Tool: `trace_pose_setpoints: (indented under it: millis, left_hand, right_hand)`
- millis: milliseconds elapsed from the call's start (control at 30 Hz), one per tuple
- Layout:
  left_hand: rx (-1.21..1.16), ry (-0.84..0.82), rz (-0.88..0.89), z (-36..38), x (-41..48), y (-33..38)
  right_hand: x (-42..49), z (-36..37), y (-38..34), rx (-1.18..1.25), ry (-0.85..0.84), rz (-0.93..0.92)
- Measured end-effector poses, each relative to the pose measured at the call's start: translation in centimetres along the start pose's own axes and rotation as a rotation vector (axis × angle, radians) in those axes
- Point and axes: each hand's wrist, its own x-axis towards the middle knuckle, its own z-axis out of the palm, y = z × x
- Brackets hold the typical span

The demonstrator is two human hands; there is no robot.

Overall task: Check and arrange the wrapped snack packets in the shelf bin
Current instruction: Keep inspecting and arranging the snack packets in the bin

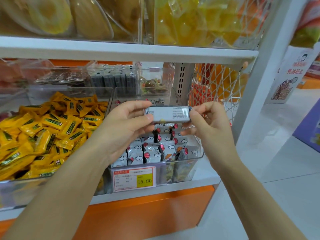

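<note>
Silver-white wrapped snack packet (168, 114) held level, long side across, printed back label facing the camera, above the clear shelf bin (199, 154).

Left hand (128, 123): grip closed on the packet's left end, thumb on the near face, fingers curled behind.

Right hand (206, 125): thumb and forefinger pinch the right end; lower fingers loosely curled beneath, not touching the packet. Both forearms rise from the bottom edge and converge over the bin.

Room: the held packet hangs apart from the standing packets (152, 151), which sit upright in rows in the bin's front part. White shelf board (121, 51) lies well above the hands.

Surroundings: bin of yellow packets (43, 132) just beside the clear bin's left wall, heaped loosely. White mesh basket (216, 87) near the right hand, behind it. Price tag (135, 179) on the bin's front wall reads 15.80. Orange base panel (147, 213) below the shelf.
</note>
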Motion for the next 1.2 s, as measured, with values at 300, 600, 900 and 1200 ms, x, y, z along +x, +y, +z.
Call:
trace_pose_setpoints:
  millis: [300, 600, 900, 1200]
  left_hand:
    - [0.406, 0.052, 0.206, 0.00, -0.30, -0.05]
    - [0.593, -0.020, 0.302, 0.82, -0.94, 0.34]
    - [0.305, -0.033, 0.133, 0.60, -0.57, 0.21]
    - [0.240, 0.033, 0.136, 0.58, -0.42, 0.22]
  right_hand:
    - [-0.09, -0.04, -0.15, -0.096, -0.012, -0.026]
    - [-0.08, -0.01, -0.36, -0.024, 0.064, -0.024]
    - [-0.14, 0.08, -0.28, -0.035, 0.083, -0.035]
    - [-0.20, 0.21, -0.27, -0.067, 0.032, -0.028]
